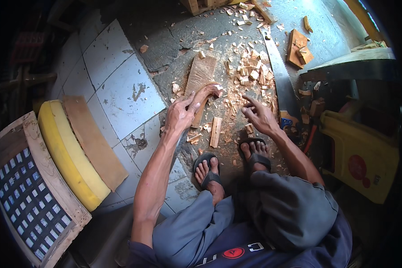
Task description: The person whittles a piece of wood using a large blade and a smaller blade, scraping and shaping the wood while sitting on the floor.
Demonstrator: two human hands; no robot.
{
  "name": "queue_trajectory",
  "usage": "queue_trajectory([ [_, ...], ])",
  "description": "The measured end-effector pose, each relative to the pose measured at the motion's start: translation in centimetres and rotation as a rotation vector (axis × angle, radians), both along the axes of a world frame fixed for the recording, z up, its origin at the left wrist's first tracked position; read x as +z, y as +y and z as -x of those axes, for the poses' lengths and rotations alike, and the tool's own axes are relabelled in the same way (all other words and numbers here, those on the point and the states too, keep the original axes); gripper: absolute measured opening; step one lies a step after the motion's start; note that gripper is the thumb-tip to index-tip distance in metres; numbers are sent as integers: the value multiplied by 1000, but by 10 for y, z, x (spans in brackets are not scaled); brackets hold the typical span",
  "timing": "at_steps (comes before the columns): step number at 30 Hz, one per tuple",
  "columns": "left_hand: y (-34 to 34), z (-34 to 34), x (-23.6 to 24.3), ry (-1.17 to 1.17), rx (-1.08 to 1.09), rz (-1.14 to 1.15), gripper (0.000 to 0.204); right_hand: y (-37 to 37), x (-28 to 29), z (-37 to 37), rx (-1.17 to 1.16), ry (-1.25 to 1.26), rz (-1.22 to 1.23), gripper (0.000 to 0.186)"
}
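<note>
My left hand point(179, 113) is closed around a reddish-brown curved piece of wood point(207, 92), its hooked end pointing away to the right. That curved piece lies over a flat wooden board point(203, 71) with a scarred face, resting on the floor. Just right of it, my right hand point(260, 117) hovers with nothing in it, index finger stretched and the other fingers partly bent. Wood chips point(253, 67) lie scattered beyond that hand. Between my hands and my feet is a short pale wood strip point(215, 132). A dark strip beside my left forearm is mostly hidden.
A handsaw point(279, 71) with a blue-marked handle lies at right, near a wooden block with a peg point(299, 49). Further right stands a yellow plastic piece point(359, 156). At left are a yellow foam pad point(69, 149), a brown board point(94, 143) and a webbed wooden frame point(79, 215).
</note>
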State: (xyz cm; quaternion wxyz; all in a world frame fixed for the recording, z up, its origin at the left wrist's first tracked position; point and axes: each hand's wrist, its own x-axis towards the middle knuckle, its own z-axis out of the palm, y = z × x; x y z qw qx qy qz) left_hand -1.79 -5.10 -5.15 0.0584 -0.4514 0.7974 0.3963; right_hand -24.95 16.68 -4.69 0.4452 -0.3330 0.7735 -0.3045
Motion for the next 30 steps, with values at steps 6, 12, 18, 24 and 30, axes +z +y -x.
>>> queue_trajectory([
  [6,5,14,14,-37,-28,48,50,-80,-25,-10,-57,-5,154,61],
  [12,1,0,-9,118,20,-10,51,-93,-31,-16,-102,-117,121,56],
  [18,3,2,-12,117,12,14,53,-91,-32,-12,-67,-122,136,53],
  [24,5,2,-4,109,50,-7,51,-92,-33,-15,-72,-101,142,53],
  [30,5,13,17,-8,99,-152,53,-91,-34,-14,-101,-122,162,53],
])
